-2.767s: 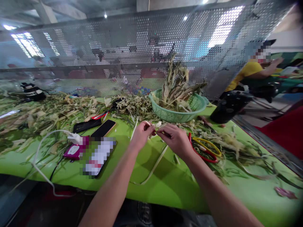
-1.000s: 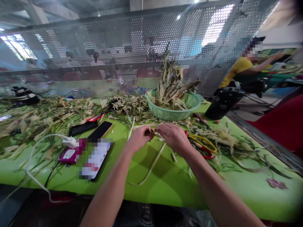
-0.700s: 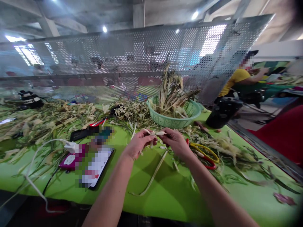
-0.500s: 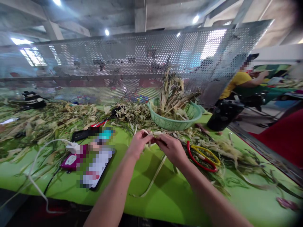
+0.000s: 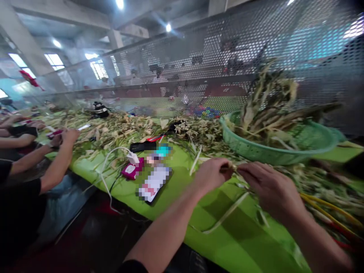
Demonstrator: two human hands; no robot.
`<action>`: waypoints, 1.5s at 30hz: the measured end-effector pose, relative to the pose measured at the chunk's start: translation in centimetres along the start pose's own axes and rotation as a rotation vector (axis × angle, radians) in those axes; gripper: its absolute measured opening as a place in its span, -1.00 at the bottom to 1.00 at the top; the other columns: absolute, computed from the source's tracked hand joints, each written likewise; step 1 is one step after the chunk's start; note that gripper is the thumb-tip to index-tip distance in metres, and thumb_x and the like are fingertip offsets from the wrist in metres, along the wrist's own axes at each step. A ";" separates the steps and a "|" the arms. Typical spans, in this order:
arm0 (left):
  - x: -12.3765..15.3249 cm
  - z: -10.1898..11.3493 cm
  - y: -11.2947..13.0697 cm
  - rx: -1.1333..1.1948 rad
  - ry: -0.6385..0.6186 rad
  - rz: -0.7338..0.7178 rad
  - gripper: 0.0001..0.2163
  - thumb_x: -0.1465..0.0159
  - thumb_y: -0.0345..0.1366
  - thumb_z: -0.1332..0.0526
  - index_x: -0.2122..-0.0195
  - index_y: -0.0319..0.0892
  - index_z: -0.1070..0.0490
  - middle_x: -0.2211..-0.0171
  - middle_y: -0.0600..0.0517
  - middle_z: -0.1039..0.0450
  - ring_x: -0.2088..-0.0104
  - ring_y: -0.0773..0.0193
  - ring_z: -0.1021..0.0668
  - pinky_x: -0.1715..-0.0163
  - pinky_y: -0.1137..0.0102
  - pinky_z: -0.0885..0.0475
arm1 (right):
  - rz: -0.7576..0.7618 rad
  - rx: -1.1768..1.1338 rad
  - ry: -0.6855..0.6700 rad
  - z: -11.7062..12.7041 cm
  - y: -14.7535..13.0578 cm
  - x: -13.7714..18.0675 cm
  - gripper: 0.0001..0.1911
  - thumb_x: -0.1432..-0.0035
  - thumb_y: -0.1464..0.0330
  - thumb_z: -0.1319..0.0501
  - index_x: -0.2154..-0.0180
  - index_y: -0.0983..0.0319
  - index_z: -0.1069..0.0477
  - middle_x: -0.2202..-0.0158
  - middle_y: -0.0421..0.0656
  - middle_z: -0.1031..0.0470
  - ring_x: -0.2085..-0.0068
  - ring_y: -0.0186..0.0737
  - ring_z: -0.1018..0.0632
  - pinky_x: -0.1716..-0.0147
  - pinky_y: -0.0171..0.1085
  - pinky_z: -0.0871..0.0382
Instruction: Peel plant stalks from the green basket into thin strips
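Note:
My left hand [image 5: 212, 175] is closed in a pinch in front of me, above the green table. Facing it, my right hand [image 5: 269, 185] pinches too, thumb against fingers. Between the fingertips shows a small pale piece of dried corn husk [image 5: 234, 168], mostly hidden by the fingers. Below the hands, a long narrow husk strip [image 5: 227, 213] curves over the tabletop. Behind the right hand stands a green plastic basket [image 5: 273, 154] with a bunch of dried husks [image 5: 264, 100] rising out of it. Another strip [image 5: 195, 161] lies left of the left hand.
A phone [image 5: 156, 184], a magenta power socket [image 5: 132, 170] and a white cable [image 5: 102, 170] lie left. Loose husks [image 5: 127, 129] spread along the back, before a perforated metal screen [image 5: 182, 76]. Yellow loops [image 5: 321, 203] lie right. Another person's arms [image 5: 61, 151] reach in at far left.
The view has swung left, so table things sit further right and co-workers' arms appear at left. Both my hands stay pinched together over the table.

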State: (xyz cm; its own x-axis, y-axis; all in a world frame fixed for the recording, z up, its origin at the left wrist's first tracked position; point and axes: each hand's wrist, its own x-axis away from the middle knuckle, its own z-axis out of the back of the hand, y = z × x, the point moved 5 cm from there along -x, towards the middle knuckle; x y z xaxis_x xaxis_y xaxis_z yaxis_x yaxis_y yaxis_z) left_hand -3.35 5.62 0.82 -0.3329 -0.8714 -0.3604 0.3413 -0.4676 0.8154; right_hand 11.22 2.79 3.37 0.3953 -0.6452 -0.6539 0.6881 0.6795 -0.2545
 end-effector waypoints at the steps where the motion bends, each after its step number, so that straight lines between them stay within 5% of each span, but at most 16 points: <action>1: 0.0 -0.2 -0.1 0.065 -0.037 0.002 -0.96 -0.14 -0.33 -0.24 0.41 -0.17 -0.44 0.42 0.06 -0.43 0.39 0.32 -0.40 0.36 0.44 -0.27 | -0.042 -0.040 0.002 0.2 0.6 -0.1 -0.89 -0.23 0.29 -0.17 0.24 0.10 -0.48 0.27 -0.03 -0.56 0.29 -0.09 -0.55 0.29 -0.17 -0.35; 6: 0.3 -1.6 0.3 0.674 -0.173 0.199 -0.73 0.01 -0.19 -0.39 0.36 -0.22 -0.42 0.47 0.08 -0.41 0.45 0.37 -0.43 0.38 0.43 -0.32 | -0.356 -0.478 -0.042 0.6 2.6 -0.2 -0.78 -0.15 0.16 -0.23 0.34 0.17 -0.49 0.43 -0.10 -0.52 0.43 -0.17 -0.49 0.44 -0.23 -0.32; 11: 0.5 -1.3 0.1 1.011 0.044 0.365 -0.63 0.10 -0.20 -0.46 0.34 -0.21 -0.38 0.42 0.09 -0.47 0.45 0.41 -0.49 0.36 0.46 -0.37 | -0.492 -0.640 -0.017 -0.5 2.1 0.0 -0.74 -0.10 0.14 -0.25 0.38 0.21 -0.46 0.55 -0.24 -0.41 0.55 -0.32 -0.35 0.57 -0.35 -0.20; 17: 0.2 -0.3 -1.2 0.752 0.221 0.327 -0.76 -0.03 -0.21 -0.36 0.40 -0.20 -0.34 0.51 0.14 -0.37 0.46 0.40 -0.45 0.42 0.50 -0.31 | -0.229 -0.245 -0.025 -1.0 -1.1 0.1 -0.82 -0.26 0.30 -0.12 0.32 0.19 -0.46 0.39 -0.15 -0.50 0.36 -0.21 -0.48 0.35 -0.28 -0.31; 22: 0.2 0.3 -0.2 0.174 0.172 0.165 -0.88 -0.17 -0.25 -0.23 0.31 -0.17 -0.42 0.41 0.08 -0.45 0.39 0.33 -0.44 0.35 0.45 -0.30 | -0.080 0.004 -0.017 -0.1 -2.3 0.0 -0.79 -0.31 0.36 -0.05 0.30 0.21 -0.44 0.37 -0.09 -0.49 0.36 -0.19 -0.47 0.34 -0.27 -0.29; 25: 0.2 -0.1 0.4 0.032 0.107 0.084 -0.91 -0.18 -0.30 -0.22 0.31 -0.16 -0.46 0.36 0.06 -0.47 0.35 0.32 -0.44 0.30 0.44 -0.29 | -0.079 -0.026 -0.020 0.6 -1.4 -0.1 -0.81 -0.30 0.38 -0.07 0.28 0.21 -0.46 0.34 -0.09 -0.51 0.32 -0.19 -0.48 0.29 -0.27 -0.29; 30: 0.3 -1.6 0.2 0.478 -0.113 0.186 -0.78 -0.10 -0.23 -0.33 0.26 -0.21 -0.46 0.41 0.08 -0.43 0.40 0.37 -0.43 0.34 0.48 -0.32 | -0.314 -0.385 0.025 1.1 1.3 -0.1 -0.88 -0.18 0.32 -0.20 0.32 0.21 -0.48 0.35 -0.15 -0.52 0.31 -0.22 -0.48 0.30 -0.31 -0.30; 35: 0.7 -1.8 -0.1 0.854 -0.037 0.358 -0.67 0.03 -0.19 -0.44 0.30 -0.22 -0.43 0.43 0.08 -0.47 0.48 0.43 -0.48 0.46 0.55 -0.29 | -0.533 -0.778 -0.024 -0.3 2.0 0.1 -0.77 -0.09 0.19 -0.25 0.37 0.24 -0.43 0.51 -0.25 -0.40 0.52 -0.35 -0.33 0.52 -0.37 -0.19; 45: 0.3 -1.6 -1.8 0.952 0.224 0.415 -0.68 0.05 -0.20 -0.44 0.37 -0.23 -0.38 0.51 0.12 -0.45 0.52 0.44 -0.48 0.48 0.55 -0.33 | -0.420 -0.371 0.029 -1.2 0.3 0.6 -0.79 -0.23 0.29 -0.15 0.41 0.22 -0.45 0.53 -0.25 -0.40 0.49 -0.32 -0.37 0.46 -0.37 -0.19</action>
State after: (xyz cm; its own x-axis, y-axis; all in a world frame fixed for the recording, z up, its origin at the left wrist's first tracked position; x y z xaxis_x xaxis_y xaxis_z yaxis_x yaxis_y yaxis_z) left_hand -2.70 5.95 -1.45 -0.1458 -0.9888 0.0310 -0.4704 0.0969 0.8771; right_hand 10.93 3.03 2.07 0.1127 -0.8806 -0.4603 0.5202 0.4470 -0.7278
